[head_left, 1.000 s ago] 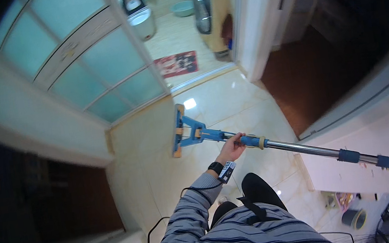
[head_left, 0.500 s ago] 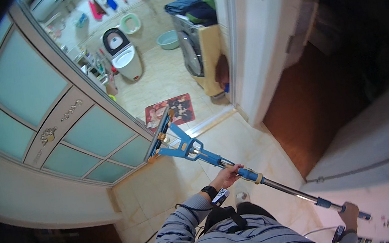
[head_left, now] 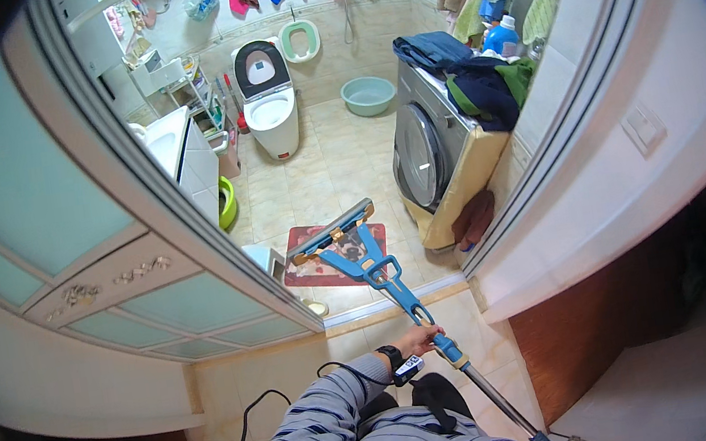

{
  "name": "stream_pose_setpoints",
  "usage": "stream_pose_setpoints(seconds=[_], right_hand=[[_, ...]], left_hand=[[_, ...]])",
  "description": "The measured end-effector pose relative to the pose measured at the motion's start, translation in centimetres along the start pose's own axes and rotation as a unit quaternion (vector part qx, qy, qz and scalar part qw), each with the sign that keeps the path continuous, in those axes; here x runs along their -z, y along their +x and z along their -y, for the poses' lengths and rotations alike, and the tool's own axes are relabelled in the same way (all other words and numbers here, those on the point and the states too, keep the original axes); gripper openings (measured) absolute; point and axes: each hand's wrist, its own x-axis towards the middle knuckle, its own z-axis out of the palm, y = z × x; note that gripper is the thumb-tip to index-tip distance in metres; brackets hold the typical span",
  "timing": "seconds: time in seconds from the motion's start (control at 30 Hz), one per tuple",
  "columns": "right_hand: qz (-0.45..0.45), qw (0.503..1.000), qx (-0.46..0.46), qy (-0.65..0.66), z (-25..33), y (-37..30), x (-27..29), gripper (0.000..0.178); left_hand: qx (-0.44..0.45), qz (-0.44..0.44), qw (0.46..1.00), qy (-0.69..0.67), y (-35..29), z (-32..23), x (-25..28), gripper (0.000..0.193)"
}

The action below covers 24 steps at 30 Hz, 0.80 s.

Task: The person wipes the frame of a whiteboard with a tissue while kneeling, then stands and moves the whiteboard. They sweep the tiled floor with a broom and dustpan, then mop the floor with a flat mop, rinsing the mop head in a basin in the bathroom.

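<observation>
A blue squeeze mop (head_left: 396, 291) with a silver pole slants across the view, its wide head tipped up over a red patterned mat (head_left: 364, 268) inside the bathroom doorway. Wrapped round the mop's lower shaft is my left hand (head_left: 418, 340), closed, with a dark watch on its wrist. The pole runs down to the lower edge, where its far end is cut off. My right hand is out of view.
A raised threshold (head_left: 392, 302) crosses the doorway beside a frosted glass sliding door (head_left: 36, 211). Beyond stand a toilet (head_left: 273, 114), a green basin (head_left: 368, 96) and a washing machine (head_left: 428, 142) with clothes on top. A white washbasin cabinet (head_left: 186, 154) is at left.
My view has turned to face the bathroom more squarely and come closer. The mop head has swung from beside the door to over the mat. My right hand has left the view.
</observation>
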Motion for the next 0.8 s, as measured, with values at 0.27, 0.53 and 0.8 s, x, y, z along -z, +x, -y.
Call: stream_pose_setpoints(seconds=[0.27, 0.53, 0.8], right_hand=[[-0.048, 0.999, 0.012, 0.006, 10.8, 7.7, 4.9, 0.031], [0.006, 1.000, 0.026, 0.010, 27.6, 18.5, 19.1, 0.031], [0.068, 0.983, 0.130, -0.110, 36.1, 30.6, 25.1, 0.032]], left_hand=[[0.016, 0.034, 0.998, 0.051, 10.0, -12.6, 1.2, 0.015], [0.011, -0.044, 0.999, -0.001, 18.3, -27.5, 0.4, 0.014], [-0.009, -0.066, 0.997, -0.036, 22.4, -42.3, 2.0, 0.009]])
